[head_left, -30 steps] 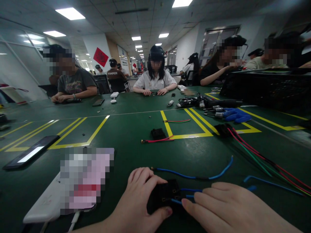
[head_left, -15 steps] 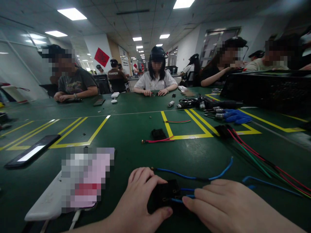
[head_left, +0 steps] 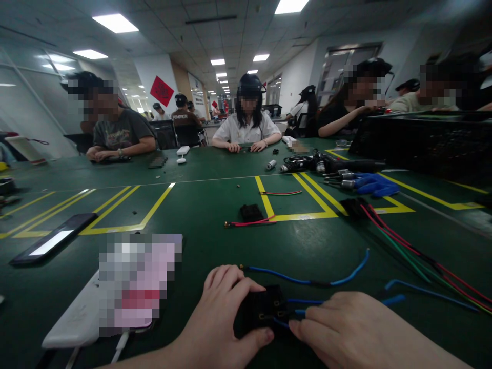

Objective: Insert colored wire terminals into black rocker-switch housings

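A black connector block (head_left: 269, 302) with small brass-coloured slots lies near the front of the table. My left hand (head_left: 230, 312) is wrapped round its left side, thumb below and fingers above. Blue wires (head_left: 302, 301) run from the block's right side. My right hand (head_left: 342, 328) is closed, its fingertips pinching a blue wire close to the block; the fingers hide part of that wire. Just beyond both hands lies a loose blue wire (head_left: 303, 279) with a metal terminal at its left end.
On the green table (head_left: 192, 251), a power bank (head_left: 73, 312) lies left, by a phone (head_left: 57, 238). Ahead are a small black block (head_left: 250, 211) and red wires (head_left: 249, 222). Right lie another connector (head_left: 353, 207) with red and green wires and blue gloves (head_left: 372, 184). Co-workers sit around.
My right hand has shifted slightly down, and the blue wire in its fingers bends lower at the block. More blue wire shows beyond the hand. My left hand keeps its hold.
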A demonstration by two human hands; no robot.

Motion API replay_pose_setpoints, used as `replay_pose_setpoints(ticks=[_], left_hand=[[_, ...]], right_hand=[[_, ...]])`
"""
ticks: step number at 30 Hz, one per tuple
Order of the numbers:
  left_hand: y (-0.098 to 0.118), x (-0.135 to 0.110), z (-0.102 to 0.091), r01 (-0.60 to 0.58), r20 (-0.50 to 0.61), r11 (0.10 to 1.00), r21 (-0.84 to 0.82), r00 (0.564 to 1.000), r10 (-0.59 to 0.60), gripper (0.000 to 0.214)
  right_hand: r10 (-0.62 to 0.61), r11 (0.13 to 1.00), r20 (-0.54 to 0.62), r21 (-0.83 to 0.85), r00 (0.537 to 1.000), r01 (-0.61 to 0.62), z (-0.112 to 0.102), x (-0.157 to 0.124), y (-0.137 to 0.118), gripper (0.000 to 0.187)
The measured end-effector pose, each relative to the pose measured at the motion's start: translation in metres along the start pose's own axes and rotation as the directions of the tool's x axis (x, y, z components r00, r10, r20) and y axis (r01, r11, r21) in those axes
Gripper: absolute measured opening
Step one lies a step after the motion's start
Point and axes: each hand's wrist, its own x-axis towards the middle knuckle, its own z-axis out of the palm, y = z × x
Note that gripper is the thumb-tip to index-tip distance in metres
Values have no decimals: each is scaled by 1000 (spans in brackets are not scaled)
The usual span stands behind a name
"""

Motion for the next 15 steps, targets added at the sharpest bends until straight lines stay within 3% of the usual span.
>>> replay_pose_setpoints(ticks=[3, 6, 8, 11, 15], left_hand=[[-1, 0, 1, 0, 3, 1000, 3, 1000, 0, 43], [-1, 1, 2, 1, -2, 1000, 6, 1000, -1, 43], [-1, 1, 2, -2, -4, 1000, 8, 1000, 2, 44], [-1, 1, 2, -8, -5, 1000, 12, 1000, 8, 45], [-2, 2, 3, -17, -12, 1000, 15, 1000, 18, 45]], right_hand=[[-37, 997, -125, -79, 992, 27, -10, 3, -1, 32], [-98, 986, -296, -162, 950, 52, -12, 6, -1, 42], [-74, 989, -244, -141, 967, 40, -10, 5, -1, 38], [10, 999, -57, -46, 998, -12, -4, 1, 0, 29], [32, 999, -6, -4, 999, -32, -2, 1, 1, 27]])
